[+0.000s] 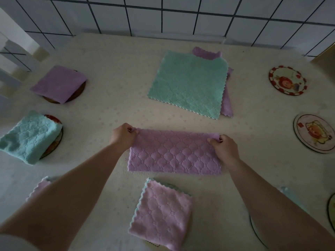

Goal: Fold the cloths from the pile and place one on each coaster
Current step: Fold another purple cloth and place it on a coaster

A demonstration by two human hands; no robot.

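Note:
A purple quilted cloth (174, 153) lies folded in half as a wide strip in the middle of the table. My left hand (123, 135) pinches its far left corner and my right hand (223, 146) pinches its far right corner. Behind it the pile (188, 86) shows a flat teal cloth over a purple one. Folded cloths cover coasters: purple (58, 84) at far left, teal (30, 136) at left, and pink-purple (161, 214) at the near centre. Two coasters at the right, one red-rimmed (287, 80) and one pale (314, 133), are bare.
The table (117, 73) has a cream patterned cover and meets a white tiled wall (163, 15) at the back. My left forearm partly hides another folded cloth (40, 187) at the near left. My right forearm partly hides a teal cloth (290, 194) on a coaster, and another coaster edge (331, 211) shows at far right.

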